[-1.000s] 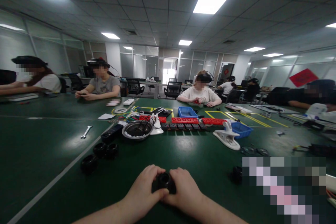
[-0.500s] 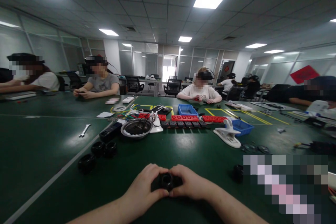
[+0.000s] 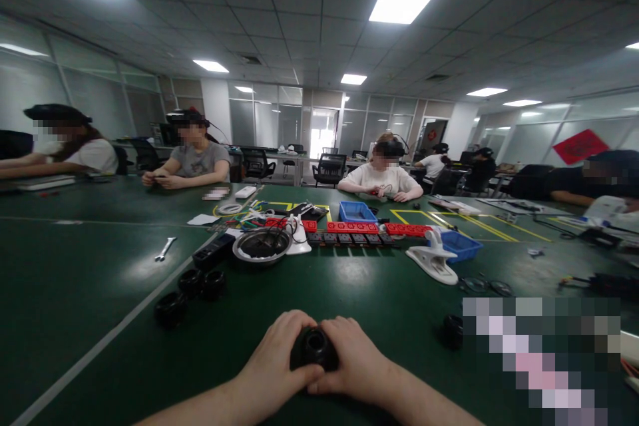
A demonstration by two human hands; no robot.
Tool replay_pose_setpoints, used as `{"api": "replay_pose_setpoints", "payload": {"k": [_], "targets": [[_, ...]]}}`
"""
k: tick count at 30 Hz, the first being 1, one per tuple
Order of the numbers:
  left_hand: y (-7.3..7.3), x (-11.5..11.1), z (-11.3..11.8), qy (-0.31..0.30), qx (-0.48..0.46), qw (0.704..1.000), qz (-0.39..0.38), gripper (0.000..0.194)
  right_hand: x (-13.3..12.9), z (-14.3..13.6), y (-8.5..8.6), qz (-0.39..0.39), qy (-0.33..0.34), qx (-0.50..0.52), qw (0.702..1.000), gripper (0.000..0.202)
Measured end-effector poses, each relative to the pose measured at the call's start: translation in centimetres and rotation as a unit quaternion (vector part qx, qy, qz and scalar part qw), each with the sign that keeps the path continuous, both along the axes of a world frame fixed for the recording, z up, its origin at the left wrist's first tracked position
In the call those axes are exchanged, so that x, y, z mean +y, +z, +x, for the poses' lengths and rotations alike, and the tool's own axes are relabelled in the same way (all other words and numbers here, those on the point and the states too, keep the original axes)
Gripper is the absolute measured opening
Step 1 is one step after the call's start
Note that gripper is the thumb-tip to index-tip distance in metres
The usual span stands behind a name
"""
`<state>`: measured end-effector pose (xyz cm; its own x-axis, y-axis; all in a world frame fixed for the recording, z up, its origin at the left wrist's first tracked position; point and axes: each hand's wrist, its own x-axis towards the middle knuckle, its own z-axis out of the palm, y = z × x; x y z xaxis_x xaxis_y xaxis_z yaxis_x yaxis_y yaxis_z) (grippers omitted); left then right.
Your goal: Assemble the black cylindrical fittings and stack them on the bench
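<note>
Small black round part (image 3: 315, 348): sat on the green table (image 3: 379, 299), between left hand (image 3: 277, 353) and right hand (image 3: 357, 359). Three black rings (image 3: 192, 293) lay to its left; round metal dish (image 3: 261, 245) behind them; white plastic clamp (image 3: 433, 259) right of the dish.

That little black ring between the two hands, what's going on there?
A person at a green table grips a small black ring-shaped part with both hands, the left hand and the right hand closed around its sides, just above the table. More black rings lie to the left, and a metal bowl and red and black blocks sit farther back. Other people sit across the table, hands on their own small things.
</note>
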<state>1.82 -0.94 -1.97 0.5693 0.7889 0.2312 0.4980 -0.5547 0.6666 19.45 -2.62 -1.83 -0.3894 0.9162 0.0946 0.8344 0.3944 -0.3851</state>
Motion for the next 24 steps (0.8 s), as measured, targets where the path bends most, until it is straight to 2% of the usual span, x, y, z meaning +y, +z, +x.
{"api": "replay_pose_setpoints", "payload": {"k": [2, 4, 8, 11, 15, 21, 24], "targets": [[0.2, 0.2, -0.3, -0.019, -0.011, 1.000, -0.007, 0.053, 0.3, 0.8, 0.3, -0.034, 0.036, 0.036, 0.998, 0.054], [0.5, 0.5, -0.6, -0.052, -0.007, 0.998, -0.018, 0.060, 0.7, 1.6, 0.5, -0.069, 0.067, 0.065, 0.993, 0.050], [1.3, 1.1, -1.0, -0.143, -0.001, 0.989, -0.035, 0.049, 1.5, 2.3, 0.2, -0.097, 0.106, 0.083, 0.986, 0.038], [1.9, 1.3, -0.9, -0.158, 0.001, 0.986, -0.048, 0.047, 1.8, 2.4, 0.0, -0.090, 0.109, 0.078, 0.987, 0.030], [2.0, 1.4, -0.6, -0.124, 0.020, 0.990, -0.058, 0.039, 1.5, 2.0, 0.0, -0.078, 0.082, 0.070, 0.991, 0.032], [1.1, 0.6, -0.1, 0.005, 0.027, 0.998, -0.053, 0.036, 0.1, -0.8, -0.6, -0.025, -0.065, -0.005, 0.998, 0.046], [0.8, 0.2, 0.1, 0.026, 0.019, 0.999, -0.035, 0.034, -0.3, -1.5, -1.0, 0.022, -0.084, -0.039, 0.995, 0.045]]}}
